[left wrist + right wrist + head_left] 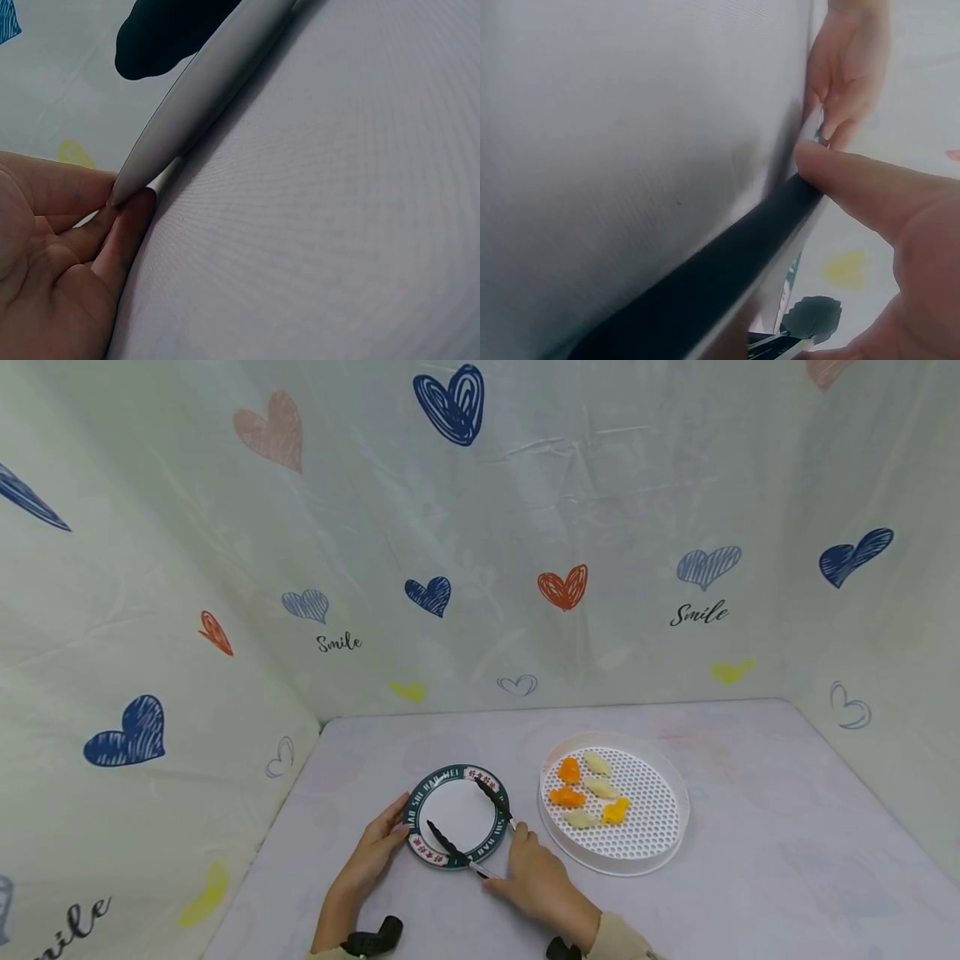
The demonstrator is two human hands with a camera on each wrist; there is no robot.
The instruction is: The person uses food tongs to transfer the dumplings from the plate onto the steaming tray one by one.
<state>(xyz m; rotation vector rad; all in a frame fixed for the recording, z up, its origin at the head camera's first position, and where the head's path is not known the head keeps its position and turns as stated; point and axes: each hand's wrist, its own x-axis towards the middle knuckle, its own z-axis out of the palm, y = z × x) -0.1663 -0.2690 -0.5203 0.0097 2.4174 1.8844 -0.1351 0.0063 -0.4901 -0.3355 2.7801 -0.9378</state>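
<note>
A round plate (457, 806) with a white middle and a dark green, lettered rim sits on the left part of the table. My left hand (375, 839) pinches its left edge; in the left wrist view the thumb and fingers (82, 247) hold the tilted white rim (202, 97). My right hand (542, 875) holds a pair of tongs (447, 844) with black ends. Their two arms are spread wide over the plate, nothing between them. In the right wrist view the thumb lies along one dark arm of the tongs (727, 262).
Right of the plate stands a round white tray (660, 818) with a perforated bottom. Several orange pieces (567, 797) and pale pieces (600, 787), like small dumplings, lie on its left half. A heart-printed curtain (510, 510) borders the table's back and sides.
</note>
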